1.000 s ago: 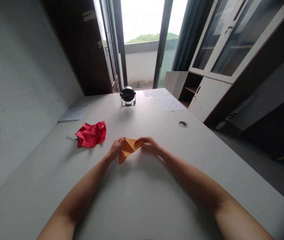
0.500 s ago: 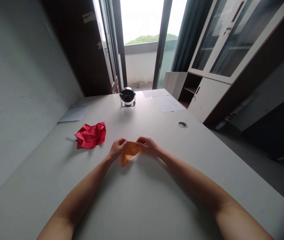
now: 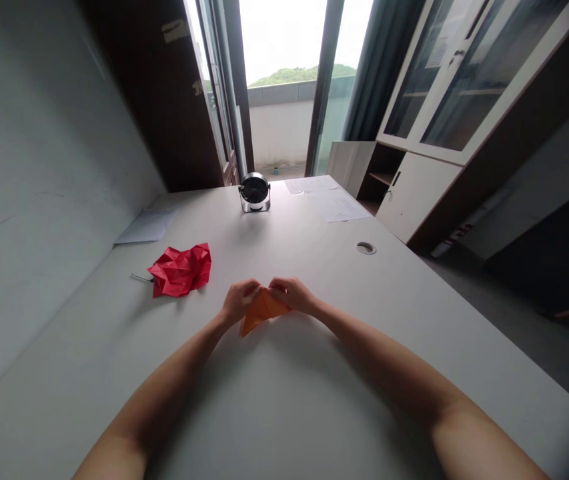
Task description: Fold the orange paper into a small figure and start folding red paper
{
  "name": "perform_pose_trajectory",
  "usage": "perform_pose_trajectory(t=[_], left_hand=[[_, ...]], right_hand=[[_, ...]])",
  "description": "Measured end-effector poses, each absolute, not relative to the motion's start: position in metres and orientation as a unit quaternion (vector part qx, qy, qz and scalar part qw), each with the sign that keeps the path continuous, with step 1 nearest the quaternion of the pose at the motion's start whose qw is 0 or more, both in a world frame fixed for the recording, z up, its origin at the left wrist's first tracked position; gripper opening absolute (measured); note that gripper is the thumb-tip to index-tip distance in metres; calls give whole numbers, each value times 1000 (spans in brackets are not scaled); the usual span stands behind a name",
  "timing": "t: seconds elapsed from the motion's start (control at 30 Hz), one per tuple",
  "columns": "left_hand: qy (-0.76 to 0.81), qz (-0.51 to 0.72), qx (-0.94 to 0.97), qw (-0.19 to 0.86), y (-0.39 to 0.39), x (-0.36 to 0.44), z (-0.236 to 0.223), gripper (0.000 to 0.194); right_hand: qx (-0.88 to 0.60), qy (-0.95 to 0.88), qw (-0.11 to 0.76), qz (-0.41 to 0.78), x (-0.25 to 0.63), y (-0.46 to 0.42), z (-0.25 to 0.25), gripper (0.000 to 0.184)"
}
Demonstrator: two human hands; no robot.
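Note:
A folded piece of orange paper lies on the white table in front of me. My left hand pinches its left upper edge, fingers closed on it. My right hand grips the right upper edge, fingers curled over the paper. The two hands nearly touch above the fold. The paper's lower tip points toward me and to the left.
A creased red paper lies to the left, with a thin dark object beside it. A small round desk fan stands at the far end. White sheets and more sheets lie near the back. A cable hole is at the right.
Both hands have drawn closer together over the orange paper, which now looks flatter and narrower, more closed up. The rest has not moved.

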State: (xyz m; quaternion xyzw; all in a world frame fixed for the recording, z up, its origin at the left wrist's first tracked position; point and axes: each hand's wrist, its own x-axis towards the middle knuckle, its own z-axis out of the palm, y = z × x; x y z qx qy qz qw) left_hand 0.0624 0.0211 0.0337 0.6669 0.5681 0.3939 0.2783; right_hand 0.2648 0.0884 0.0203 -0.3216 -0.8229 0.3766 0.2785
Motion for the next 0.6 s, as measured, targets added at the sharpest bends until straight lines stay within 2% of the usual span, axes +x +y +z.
perform_pose_trajectory(t=[0.23, 0.47, 0.6], left_hand=[[554, 560, 492, 371, 33, 45, 23, 32], [507, 638, 334, 474, 45, 38, 9, 37], [473, 658, 281, 514, 48, 40, 8, 38]], right_hand=[[-331, -753, 326, 466, 275, 106, 12, 28], [-312, -651, 430, 542, 277, 113, 14, 39], [-274, -657, 406, 573, 269, 100, 21, 37]])
